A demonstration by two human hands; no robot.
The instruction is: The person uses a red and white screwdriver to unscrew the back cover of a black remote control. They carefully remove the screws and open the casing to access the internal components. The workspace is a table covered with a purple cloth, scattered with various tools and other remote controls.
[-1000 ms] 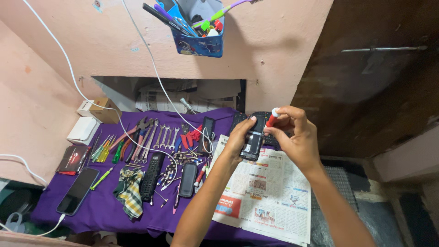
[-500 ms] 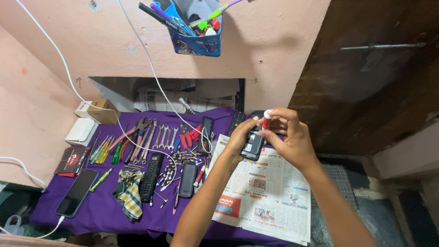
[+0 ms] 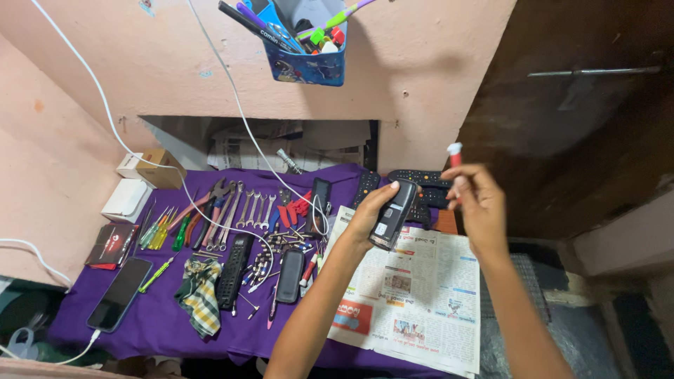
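Left hand (image 3: 370, 214) grips a black remote (image 3: 393, 214) above the newspaper (image 3: 414, 295). Right hand (image 3: 477, 203), just beside it, pinches a small red tube (image 3: 455, 156) upright.

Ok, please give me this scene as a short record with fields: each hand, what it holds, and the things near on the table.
left hand: holds a small dark remote control above the newspaper
right hand: raised, holds a small red tool with a white tip
surface: purple cloth over the table
tools: row of spanners and pliers, screwdrivers at the left
other items: smartphone on a white cable, checked rag, more remotes at the back
wall: blue holder with pens
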